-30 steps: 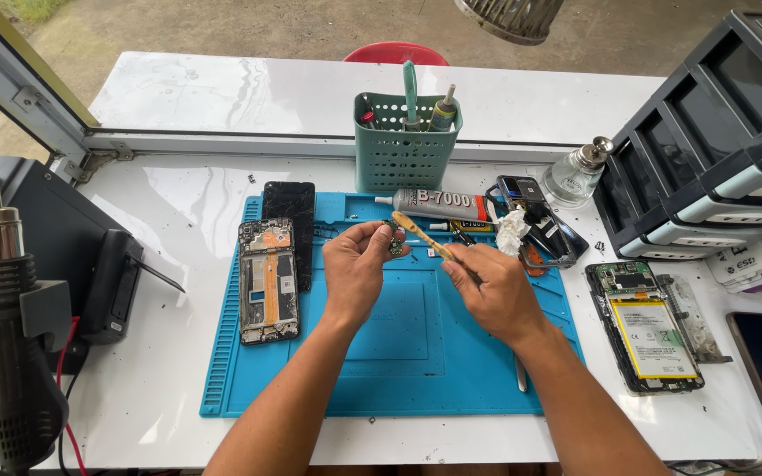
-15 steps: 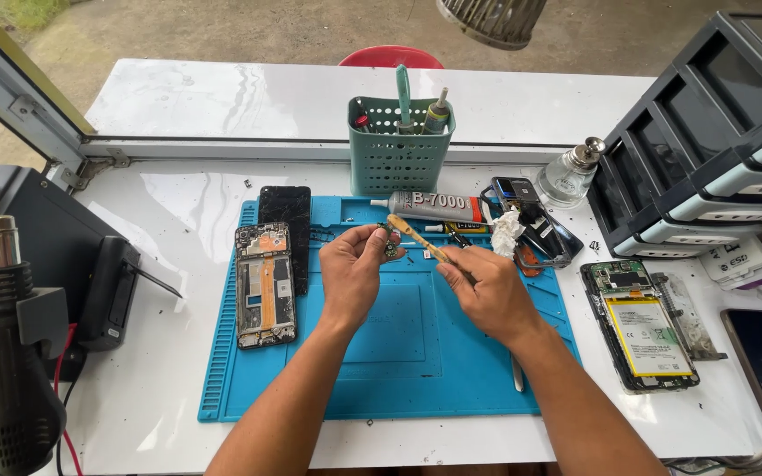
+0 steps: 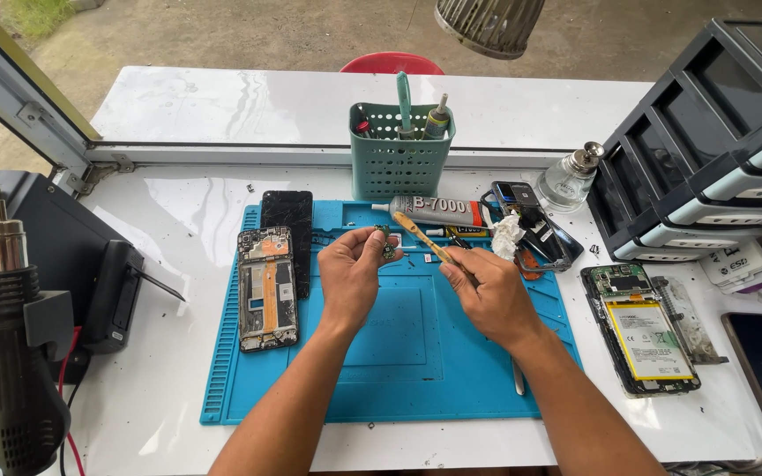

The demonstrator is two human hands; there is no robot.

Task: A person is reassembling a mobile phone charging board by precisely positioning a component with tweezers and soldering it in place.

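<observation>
Left hand (image 3: 352, 269) pinched shut on small circuit board (image 3: 386, 241); right hand (image 3: 485, 291) gripping brush (image 3: 422, 238), bristles at board, above blue mat (image 3: 416, 353).

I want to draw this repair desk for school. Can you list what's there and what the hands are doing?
Left hand: pinches a small green circuit board above the mat.
Right hand: holds a wooden-handled brush, tip towards the board.
Work surface: blue silicone mat on a white table.
Left of hands: opened phone frame, cracked black screen.
Behind: teal tool basket, glue tube.
Right: phone with exposed battery, black drawer unit.
Far left: heat gun.
</observation>
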